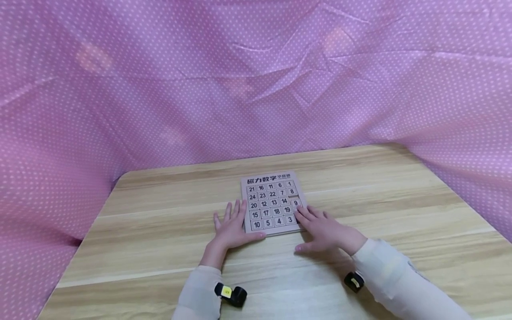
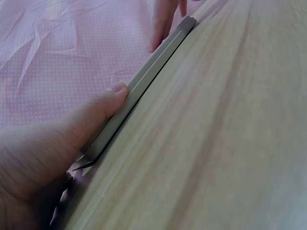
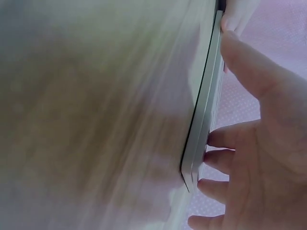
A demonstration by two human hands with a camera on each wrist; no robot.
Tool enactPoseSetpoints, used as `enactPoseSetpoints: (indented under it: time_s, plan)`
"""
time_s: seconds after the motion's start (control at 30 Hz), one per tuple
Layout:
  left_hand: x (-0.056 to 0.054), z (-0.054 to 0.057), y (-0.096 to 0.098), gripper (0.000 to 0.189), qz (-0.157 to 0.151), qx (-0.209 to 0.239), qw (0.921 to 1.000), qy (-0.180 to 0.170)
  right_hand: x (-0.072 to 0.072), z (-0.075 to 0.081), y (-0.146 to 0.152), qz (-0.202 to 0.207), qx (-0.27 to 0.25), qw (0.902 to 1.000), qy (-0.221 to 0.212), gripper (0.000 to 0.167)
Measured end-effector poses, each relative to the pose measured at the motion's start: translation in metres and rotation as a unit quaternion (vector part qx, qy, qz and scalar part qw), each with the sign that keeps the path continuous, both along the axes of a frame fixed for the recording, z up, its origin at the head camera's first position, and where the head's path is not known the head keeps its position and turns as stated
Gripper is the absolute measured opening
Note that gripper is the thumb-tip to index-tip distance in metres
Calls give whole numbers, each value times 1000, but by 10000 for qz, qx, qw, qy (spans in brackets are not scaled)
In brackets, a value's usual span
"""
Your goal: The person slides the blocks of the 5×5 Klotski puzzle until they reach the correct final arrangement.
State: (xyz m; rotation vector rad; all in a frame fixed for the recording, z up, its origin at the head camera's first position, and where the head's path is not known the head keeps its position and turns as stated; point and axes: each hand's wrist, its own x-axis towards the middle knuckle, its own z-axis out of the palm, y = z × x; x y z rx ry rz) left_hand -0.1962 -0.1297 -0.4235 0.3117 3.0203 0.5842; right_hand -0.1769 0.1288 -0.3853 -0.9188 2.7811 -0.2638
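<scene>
A sliding number puzzle lies flat on the wooden table, its numbered tiles set in rows under a printed heading. Along its left side rests my left hand, fingers spread and straight; the thumb lies against the front edge near the corner. At the right side, my right hand reaches over the border with its fingertips at the tile marked 9. That tile sits between two dark gaps, a thin one above and another below, partly covered by the fingers. The right thumb points toward the front edge.
Pink polka-dot cloth hangs around the back and sides of the wooden table. A black wrist camera is strapped to the left sleeve, and another black camera to the right one.
</scene>
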Motion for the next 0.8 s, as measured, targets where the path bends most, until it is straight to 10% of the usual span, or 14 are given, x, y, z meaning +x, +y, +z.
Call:
enactPoseSetpoints:
  time_s: [0.57,0.8]
  plan:
    - [-1,-2,0,117,72,23,10000,-23,-14,-2,-8,-223,-88,9997,55,93]
    - [-1,-3,2,117,65,-64,10000,-37,-9,-3,-42,303,227,9989,278,93]
